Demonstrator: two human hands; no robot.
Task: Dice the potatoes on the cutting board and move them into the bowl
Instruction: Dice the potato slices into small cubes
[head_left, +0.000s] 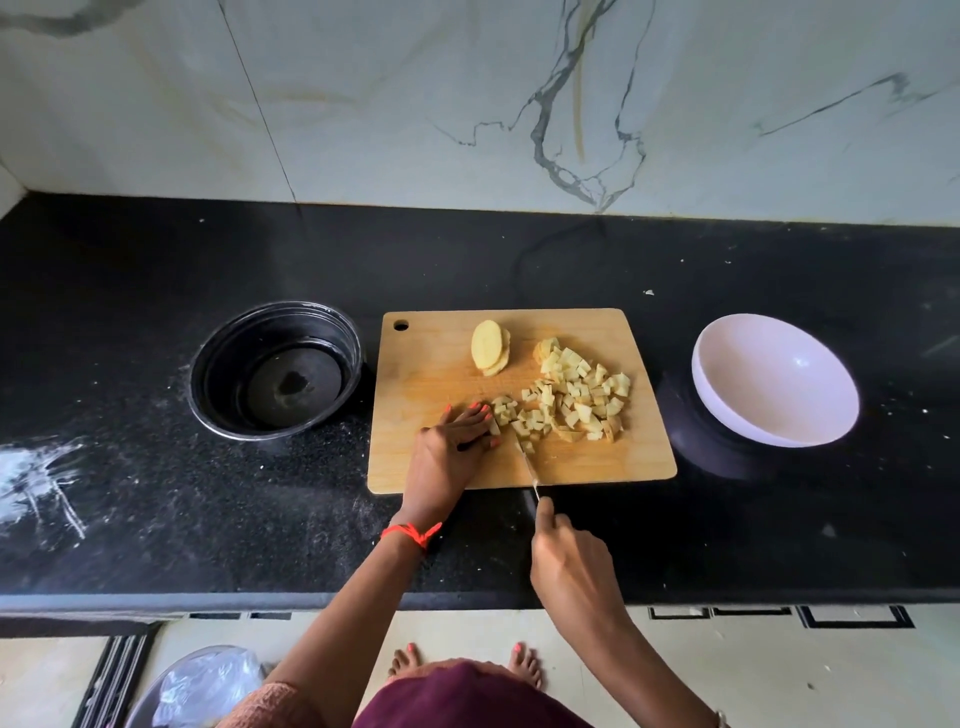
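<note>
A wooden cutting board lies on the black counter. A pile of diced potato covers its right half, and a stack of potato slices stands near its far edge. My left hand presses down on a potato piece at the board's near middle, fingers curled over it. My right hand grips the handle of a knife, whose blade points away from me and rests on the board just right of my left fingers. An empty white bowl sits to the right of the board.
A black round pan with a little liquid sits left of the board. White powder smears mark the counter's left side. A marble wall rises behind the counter. On the floor at lower left is a steel vessel with a plastic bag.
</note>
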